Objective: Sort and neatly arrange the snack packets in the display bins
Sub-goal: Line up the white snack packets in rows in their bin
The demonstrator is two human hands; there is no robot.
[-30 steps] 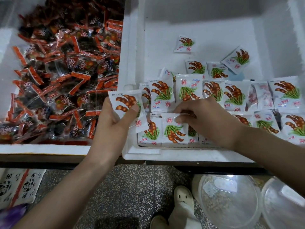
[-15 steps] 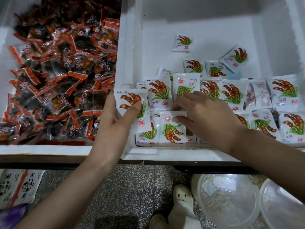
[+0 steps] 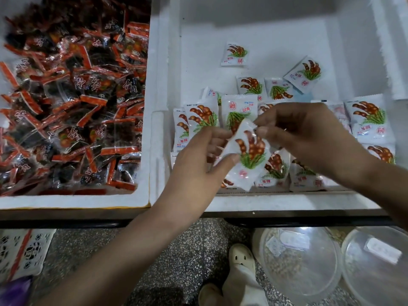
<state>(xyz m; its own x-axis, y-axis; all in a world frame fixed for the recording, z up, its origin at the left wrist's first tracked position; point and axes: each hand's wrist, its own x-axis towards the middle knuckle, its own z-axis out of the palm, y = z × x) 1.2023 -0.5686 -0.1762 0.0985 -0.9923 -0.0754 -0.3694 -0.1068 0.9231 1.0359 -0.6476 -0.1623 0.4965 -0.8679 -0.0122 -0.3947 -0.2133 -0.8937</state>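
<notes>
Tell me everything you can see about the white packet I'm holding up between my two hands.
The held packet is a small white sachet of glossy plastic film, printed with brown pods over green leaves and a pink round mark near its lower end. Its top edge is crimped. It is tilted, lifted above the front rows in the white bin. The left hand grips its left edge, thumb on the face; the right hand pinches its top corner.
</notes>
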